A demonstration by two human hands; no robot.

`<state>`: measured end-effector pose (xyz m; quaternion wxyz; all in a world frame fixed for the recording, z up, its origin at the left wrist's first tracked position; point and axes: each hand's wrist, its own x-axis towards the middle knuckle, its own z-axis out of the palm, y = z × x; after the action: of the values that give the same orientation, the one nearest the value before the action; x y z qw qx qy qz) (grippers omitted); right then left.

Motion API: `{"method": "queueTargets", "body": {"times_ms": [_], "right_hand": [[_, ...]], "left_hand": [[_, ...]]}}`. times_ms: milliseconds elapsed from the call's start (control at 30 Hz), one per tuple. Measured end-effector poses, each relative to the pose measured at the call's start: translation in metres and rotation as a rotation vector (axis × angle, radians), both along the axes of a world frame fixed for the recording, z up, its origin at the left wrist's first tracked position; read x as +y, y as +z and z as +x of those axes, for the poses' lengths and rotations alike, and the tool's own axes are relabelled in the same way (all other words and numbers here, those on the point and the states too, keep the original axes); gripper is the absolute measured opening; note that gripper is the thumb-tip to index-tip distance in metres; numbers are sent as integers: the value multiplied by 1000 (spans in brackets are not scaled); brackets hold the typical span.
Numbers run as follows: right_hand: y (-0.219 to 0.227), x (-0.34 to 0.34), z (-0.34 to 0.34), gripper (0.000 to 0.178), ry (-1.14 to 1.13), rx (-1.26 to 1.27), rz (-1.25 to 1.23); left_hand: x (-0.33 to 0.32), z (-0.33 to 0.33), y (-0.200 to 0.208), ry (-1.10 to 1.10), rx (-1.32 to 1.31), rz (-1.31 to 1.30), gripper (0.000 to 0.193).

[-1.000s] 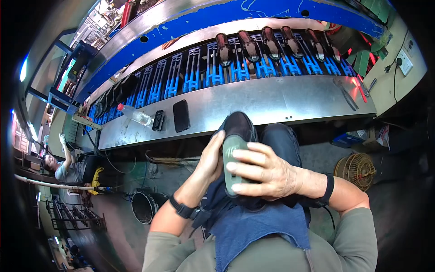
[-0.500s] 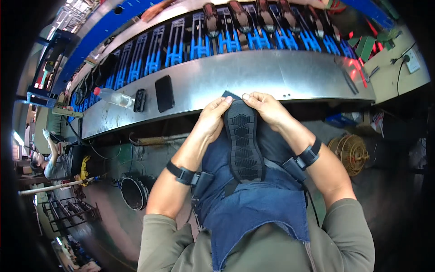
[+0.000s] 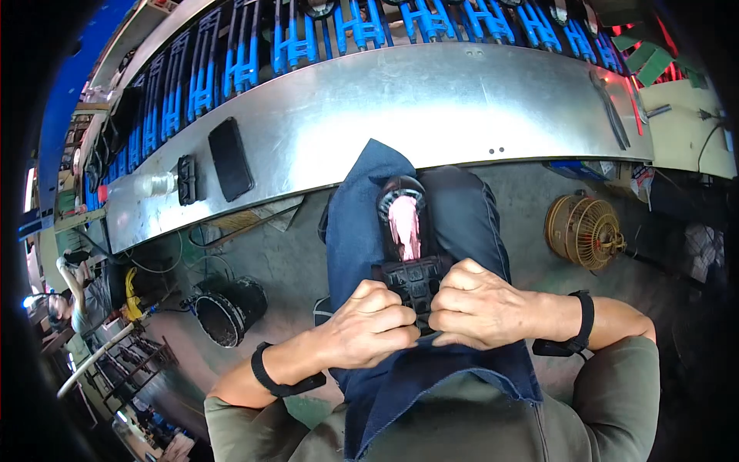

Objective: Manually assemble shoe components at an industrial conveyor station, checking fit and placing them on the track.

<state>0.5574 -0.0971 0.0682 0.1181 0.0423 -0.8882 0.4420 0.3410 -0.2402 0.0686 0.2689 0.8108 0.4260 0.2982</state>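
Note:
A black shoe [image 3: 401, 189] lies across my lap on the blue apron [image 3: 354, 200], with a pale pink patch showing along its middle. At its near end is a black sole [image 3: 412, 281] with a blocky tread, partly hidden by my fingers. My left hand [image 3: 376, 325] is closed on the left edge of the sole, knuckles up. Across from it, my right hand [image 3: 479, 305] grips the right edge the same way. Both thumbs are mostly hidden.
Ahead runs a metal bench [image 3: 323, 115] with a dark phone [image 3: 230, 159], a black case [image 3: 186, 179] and a clear bottle [image 3: 150, 186]. Blue racks [image 3: 296, 42] line its far side. A black bucket [image 3: 223, 316] stands left, a round fan [image 3: 583, 231] right. Another person [image 3: 88, 289] is far left.
Both hands have moved from the far end of the sole back toward my body. The sole no longer lies full length over the shoe, and the pink patch now shows.

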Motion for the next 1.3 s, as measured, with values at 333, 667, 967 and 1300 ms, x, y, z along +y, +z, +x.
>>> {"method": "queueTargets", "body": {"times_ms": [333,667,967,1300], "right_hand": [[-19,60,-56,38,-504,-333,-525],[-28,68,-65,50,-667,-395,-379],[20,12,-39,37,-235,-35,-876],[100,-27,-42,44,-109,1001,-391]], "left_hand": [[84,-37,-26,505,-636,-568,22],[110,-50,-38,467,-297,-405,29],[31,0,19,554,-804,-205,58],[3,11,132,28,-573,354,72]]}}
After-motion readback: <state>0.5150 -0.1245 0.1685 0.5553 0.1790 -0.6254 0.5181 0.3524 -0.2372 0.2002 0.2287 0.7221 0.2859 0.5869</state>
